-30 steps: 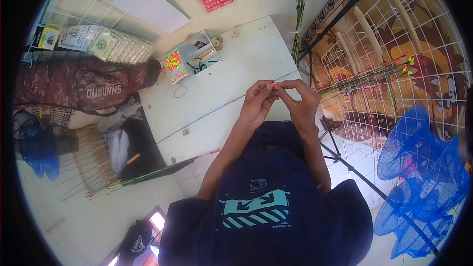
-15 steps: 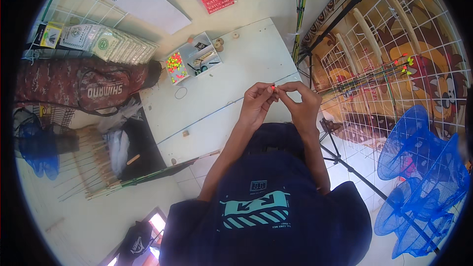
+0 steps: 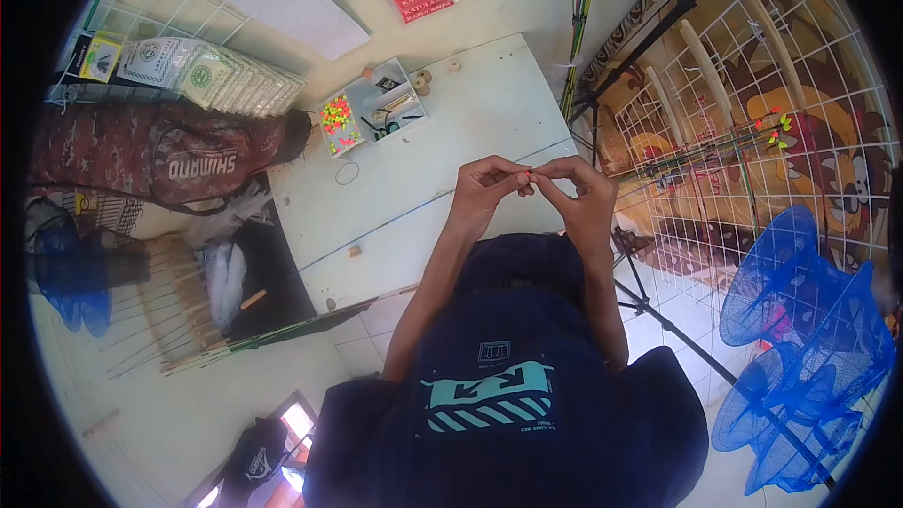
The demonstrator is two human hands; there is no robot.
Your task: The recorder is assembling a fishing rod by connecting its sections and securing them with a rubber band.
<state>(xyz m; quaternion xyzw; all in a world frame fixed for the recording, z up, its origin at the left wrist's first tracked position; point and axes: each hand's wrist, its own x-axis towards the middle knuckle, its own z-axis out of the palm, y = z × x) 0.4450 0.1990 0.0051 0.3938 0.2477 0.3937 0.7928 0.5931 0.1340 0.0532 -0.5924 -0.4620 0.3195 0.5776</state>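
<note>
Both hands meet over the near right part of the white tabletop [image 3: 442,132], fingertips pinched together. Between them shows a small red piece [image 3: 529,170], mostly covered by the fingers; its exact shape is too small to tell. My left hand [image 3: 482,190] pinches it from one side, thumb against forefinger. From the other side my right hand [image 3: 585,196] closes its thumb and forefinger on the same piece. Farther left stands a white divided box [image 3: 411,128], holding small red and yellow-green floats [image 3: 337,120] in one compartment and dark small tools in another.
Wooden rings [image 3: 421,80] lie beside the box, and a thin loop [image 3: 347,173] is nearer. A camouflage rod bag [image 3: 212,155] rests at the left. Right of me are a black stand [image 3: 673,325], a white wire grid with rods, and blue nets [image 3: 781,263].
My left hand has shifted slightly left and its fingers have straightened toward the right fingertips. Less of the red piece shows between them.
</note>
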